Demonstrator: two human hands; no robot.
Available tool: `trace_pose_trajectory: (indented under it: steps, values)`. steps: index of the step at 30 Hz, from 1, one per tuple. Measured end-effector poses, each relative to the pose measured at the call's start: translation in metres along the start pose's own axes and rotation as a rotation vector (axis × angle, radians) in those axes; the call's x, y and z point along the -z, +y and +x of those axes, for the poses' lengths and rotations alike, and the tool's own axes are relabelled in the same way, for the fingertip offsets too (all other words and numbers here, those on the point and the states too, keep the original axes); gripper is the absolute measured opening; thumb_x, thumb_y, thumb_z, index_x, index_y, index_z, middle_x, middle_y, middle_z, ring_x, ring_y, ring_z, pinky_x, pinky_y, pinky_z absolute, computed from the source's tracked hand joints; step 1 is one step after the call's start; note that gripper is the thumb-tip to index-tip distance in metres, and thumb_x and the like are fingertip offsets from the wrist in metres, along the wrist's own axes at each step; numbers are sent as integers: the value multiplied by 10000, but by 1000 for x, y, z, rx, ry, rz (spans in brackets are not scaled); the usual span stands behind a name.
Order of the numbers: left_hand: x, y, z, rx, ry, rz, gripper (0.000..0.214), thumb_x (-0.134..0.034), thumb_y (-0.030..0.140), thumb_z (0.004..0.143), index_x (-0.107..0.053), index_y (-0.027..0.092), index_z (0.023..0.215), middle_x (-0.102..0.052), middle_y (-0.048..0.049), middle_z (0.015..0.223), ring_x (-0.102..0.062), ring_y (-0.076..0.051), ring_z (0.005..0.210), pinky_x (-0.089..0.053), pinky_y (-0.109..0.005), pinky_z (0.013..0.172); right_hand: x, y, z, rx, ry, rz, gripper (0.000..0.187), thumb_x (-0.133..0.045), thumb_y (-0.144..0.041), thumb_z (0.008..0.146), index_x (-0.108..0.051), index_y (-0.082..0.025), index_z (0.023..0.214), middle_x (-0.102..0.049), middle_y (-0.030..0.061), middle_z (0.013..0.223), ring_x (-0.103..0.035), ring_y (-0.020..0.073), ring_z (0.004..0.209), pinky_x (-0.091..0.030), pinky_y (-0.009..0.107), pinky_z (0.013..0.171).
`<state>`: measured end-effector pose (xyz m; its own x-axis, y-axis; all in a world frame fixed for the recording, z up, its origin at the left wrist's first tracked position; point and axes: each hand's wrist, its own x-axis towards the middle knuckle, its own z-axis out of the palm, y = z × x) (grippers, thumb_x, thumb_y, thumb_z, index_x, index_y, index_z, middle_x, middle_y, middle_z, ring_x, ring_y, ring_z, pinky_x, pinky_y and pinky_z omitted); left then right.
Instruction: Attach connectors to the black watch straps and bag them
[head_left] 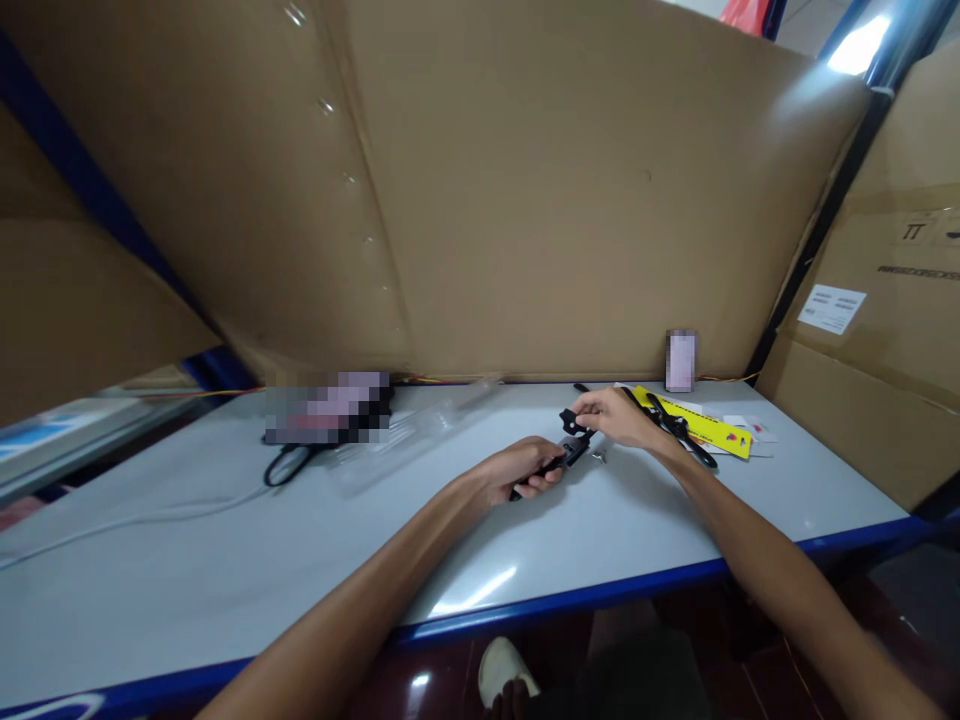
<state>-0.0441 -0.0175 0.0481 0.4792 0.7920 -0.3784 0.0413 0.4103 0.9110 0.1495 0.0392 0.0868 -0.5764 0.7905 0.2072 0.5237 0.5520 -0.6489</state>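
My left hand (525,470) is wrapped round a black handle of what looks like a spokeshave (574,450), with a grey metal part at its middle. Just above it, my right hand (611,415) pinches a small black plate (571,421) with a notched outline and a hole. The plate is close to the tool's middle; whether they touch I cannot tell. Small shiny metal pieces (599,456) lie on the table below my right hand. To the right, a second black two-handled tool (681,430) of similar shape rests across a yellow card (709,425).
A clear plastic package (420,430) lies left of my hands on the white table (300,590). Beyond it sit a blurred-out dark object (330,408) and a black cable loop (291,464). A blurred upright phone-like object (681,361) leans on the cardboard back wall (540,200).
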Motion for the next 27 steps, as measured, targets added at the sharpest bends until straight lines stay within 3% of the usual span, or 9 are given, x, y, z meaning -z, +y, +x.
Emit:
trace_pose_trajectory:
  steps: [5,8,10,12,15,19,27]
  values:
    - [-4,2,-3,-6,0,17,245,-625,260,774,-470,175,605,-434,30,561,-219,-31,419,-30,-188,380,-9,0,2,76,-10,-149,225,-588,-89,870,-794,-167,915,-774,65,992,-683,188,963,-481,272,879]
    - [-4,2,-3,-23,-6,18,258,-640,279,778,-472,176,612,-442,31,566,-228,-30,417,-40,-185,379,-8,2,3,-78,64,80,185,-568,-84,857,-733,-152,909,-729,36,849,-675,158,812,-524,248,754]
    - [-5,1,-3,-40,-1,10,258,-652,293,788,-481,177,634,-452,30,573,-234,-31,415,-47,-184,378,-5,0,2,-194,110,331,254,-552,-82,843,-683,-161,1045,-663,-5,771,-645,137,667,-539,237,629]
    - [-5,1,-3,-51,9,-5,236,-645,282,802,-490,177,658,-452,32,579,-237,-32,413,-52,-184,376,-1,-3,0,-263,91,556,366,-558,-79,818,-636,-178,1161,-621,-33,741,-635,132,594,-562,251,579]
    - [-6,0,-2,-75,21,-46,178,-624,239,815,-500,178,704,-448,38,580,-239,-36,412,-54,-178,376,0,-6,-2,-325,13,704,314,-581,-76,788,-647,-162,1082,-646,-19,735,-670,143,589,-603,280,610]
    - [-6,0,0,-102,41,-106,151,-595,270,870,-525,170,782,-444,46,580,-248,-38,413,-71,-160,376,-6,-5,0,-382,21,688,157,-645,-84,773,-604,-155,908,-664,-6,632,-675,155,562,-581,247,542]
    - [-8,3,-1,-75,50,-161,378,-507,528,972,-558,163,891,-428,45,594,-240,-43,422,-74,-155,382,-25,-4,2,-394,83,550,110,-631,-113,840,-543,-178,828,-637,-40,550,-574,101,413,-432,179,391]
